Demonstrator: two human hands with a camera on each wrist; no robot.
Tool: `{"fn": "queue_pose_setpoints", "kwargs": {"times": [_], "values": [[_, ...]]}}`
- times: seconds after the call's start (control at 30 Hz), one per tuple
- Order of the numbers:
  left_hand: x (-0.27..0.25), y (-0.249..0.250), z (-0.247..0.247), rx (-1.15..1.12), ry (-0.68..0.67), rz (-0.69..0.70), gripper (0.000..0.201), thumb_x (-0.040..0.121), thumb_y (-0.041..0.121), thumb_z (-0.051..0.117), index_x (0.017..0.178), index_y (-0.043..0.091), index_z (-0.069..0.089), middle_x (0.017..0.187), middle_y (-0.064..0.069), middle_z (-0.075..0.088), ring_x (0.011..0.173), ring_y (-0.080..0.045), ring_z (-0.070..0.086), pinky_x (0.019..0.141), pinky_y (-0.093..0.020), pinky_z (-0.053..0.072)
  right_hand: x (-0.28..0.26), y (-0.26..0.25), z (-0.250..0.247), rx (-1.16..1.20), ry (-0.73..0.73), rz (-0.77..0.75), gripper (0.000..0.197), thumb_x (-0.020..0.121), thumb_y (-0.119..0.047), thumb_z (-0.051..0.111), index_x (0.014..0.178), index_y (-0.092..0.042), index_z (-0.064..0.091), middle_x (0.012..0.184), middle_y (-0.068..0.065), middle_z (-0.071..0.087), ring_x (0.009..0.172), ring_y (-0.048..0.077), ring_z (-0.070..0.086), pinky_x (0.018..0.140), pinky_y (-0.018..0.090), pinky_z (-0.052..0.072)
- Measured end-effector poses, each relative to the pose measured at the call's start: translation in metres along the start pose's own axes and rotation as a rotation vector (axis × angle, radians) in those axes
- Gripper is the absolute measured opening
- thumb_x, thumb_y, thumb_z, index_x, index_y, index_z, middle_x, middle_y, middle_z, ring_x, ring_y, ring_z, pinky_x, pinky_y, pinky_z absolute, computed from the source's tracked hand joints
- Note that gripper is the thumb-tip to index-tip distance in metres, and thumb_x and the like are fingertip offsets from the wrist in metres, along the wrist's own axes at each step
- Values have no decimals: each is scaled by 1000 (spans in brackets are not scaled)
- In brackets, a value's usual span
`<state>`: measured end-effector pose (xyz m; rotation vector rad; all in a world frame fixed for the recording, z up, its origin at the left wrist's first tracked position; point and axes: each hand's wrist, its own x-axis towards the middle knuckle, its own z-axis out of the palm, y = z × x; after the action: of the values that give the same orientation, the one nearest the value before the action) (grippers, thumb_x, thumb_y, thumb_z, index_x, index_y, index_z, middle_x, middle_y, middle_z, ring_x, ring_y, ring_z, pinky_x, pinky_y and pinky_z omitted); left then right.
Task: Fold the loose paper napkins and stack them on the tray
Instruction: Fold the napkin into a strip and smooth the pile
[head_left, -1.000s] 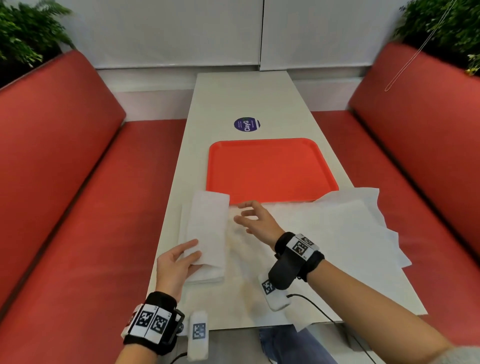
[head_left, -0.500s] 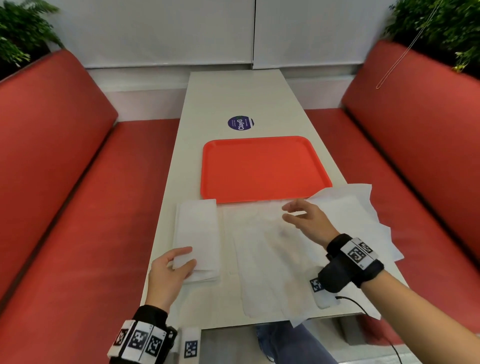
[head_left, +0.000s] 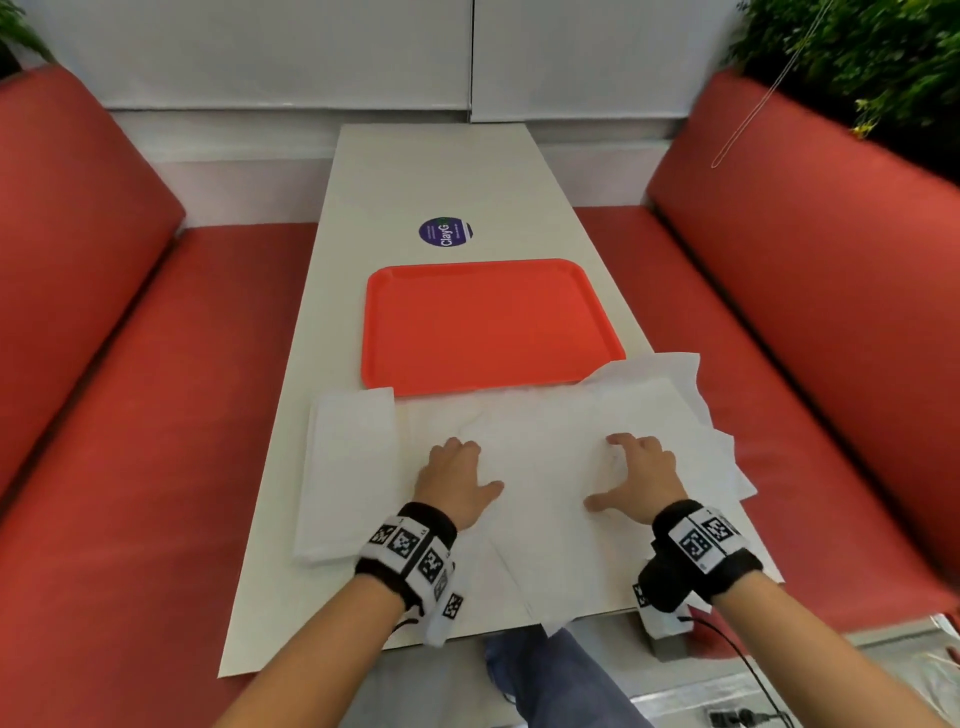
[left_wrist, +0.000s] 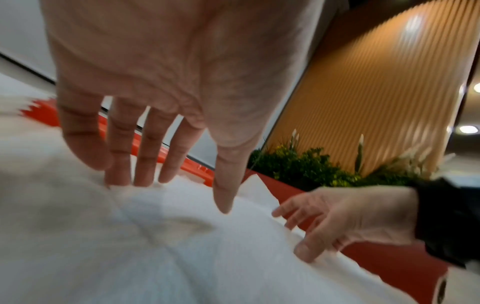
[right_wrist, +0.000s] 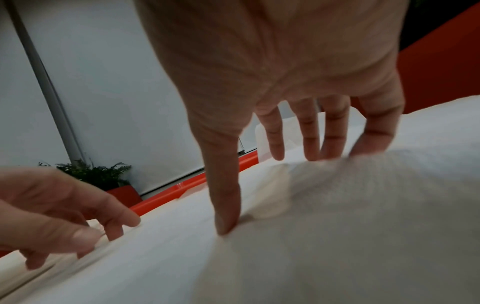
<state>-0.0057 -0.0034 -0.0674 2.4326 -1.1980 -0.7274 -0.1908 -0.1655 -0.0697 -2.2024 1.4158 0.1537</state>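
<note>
An orange tray (head_left: 488, 327) lies bare on the white table (head_left: 431, 176). Just in front of it several loose white napkins (head_left: 550, 493) lie unfolded and overlapping. A folded napkin stack (head_left: 348, 467) sits at their left. My left hand (head_left: 454, 480) presses flat on the left part of the top loose napkin, fingers spread and straight (left_wrist: 145, 164). My right hand (head_left: 636, 480) presses on its right part, fingertips (right_wrist: 314, 148) and thumb down on the paper, which wrinkles slightly under them.
Red bench seats (head_left: 135, 415) run along both sides of the table. A round purple sticker (head_left: 445, 232) lies beyond the tray. Green plants (head_left: 852, 57) stand behind the right backrest. Napkin corners (head_left: 727, 457) overhang the table's right edge.
My left hand let go of the folded stack and moved right onto the loose napkins. My right hand came down and pressed onto the same sheet.
</note>
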Motion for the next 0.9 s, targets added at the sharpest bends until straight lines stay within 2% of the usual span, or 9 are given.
{"fn": "queue_pose_setpoints", "kwargs": {"times": [0.17,0.3,0.4,0.47,0.53,0.6,0.7,0.8,0.9], "values": [[13,18,15,196,-68,-58,73,82,49,67,137,12,36,131,-8,48,123,-29,42,100,-43,38,-1,8,1,154,26,-10,104,52,-35,92,140,-23,36,128,7,46,117,25,52,100,43,44],[17,15,15,209,-64,-50,57,83,47,67,125,13,49,126,-7,52,119,-27,45,98,-39,39,-1,11,-1,327,74,-7,97,57,-29,92,139,-22,40,120,13,56,115,25,53,97,35,43],[19,5,10,46,-80,-47,55,84,40,69,127,10,54,127,-9,51,123,-30,44,100,-39,40,-1,14,-9,525,82,-48,63,65,-25,89,122,-17,61,107,9,63,101,19,57,87,29,45],[18,0,4,-148,-53,28,34,82,34,73,104,11,63,103,-12,57,108,-32,54,86,-34,43,0,17,-15,611,53,-85,29,72,-23,84,96,-12,75,93,8,73,88,25,68,83,39,55],[14,-6,-5,-320,-67,86,29,82,29,75,89,14,52,93,-1,47,93,-22,53,77,-24,37,-2,19,-22,675,13,-140,14,77,-22,80,86,-11,77,85,8,76,82,29,72,82,46,58],[13,-16,-15,-493,-122,113,43,77,40,78,102,9,61,111,6,57,108,-14,55,93,-22,42,-7,18,-30,725,-14,-218,10,83,-16,75,92,-11,76,88,7,76,81,25,73,78,41,59],[-1,-22,-38,-712,-220,242,65,69,57,78,119,17,65,127,5,64,123,-10,55,109,-35,40,-16,10,-45,846,-63,-318,15,88,-3,66,101,-8,73,87,5,77,79,20,73,70,30,58],[-20,-11,-63,-880,-382,383,95,56,88,58,100,5,63,132,-6,60,124,-18,56,100,-34,45,-20,3,-57,861,-58,-451,11,87,5,64,91,-2,70,84,0,74,77,14,70,71,22,55],[-28,1,-71,-957,-497,346,85,56,95,41,85,19,65,137,0,57,127,-22,54,100,-43,43,-23,-15,-62,871,-117,-591,7,85,6,65,79,2,62,77,2,67,69,14,65,66,21,52]]}}
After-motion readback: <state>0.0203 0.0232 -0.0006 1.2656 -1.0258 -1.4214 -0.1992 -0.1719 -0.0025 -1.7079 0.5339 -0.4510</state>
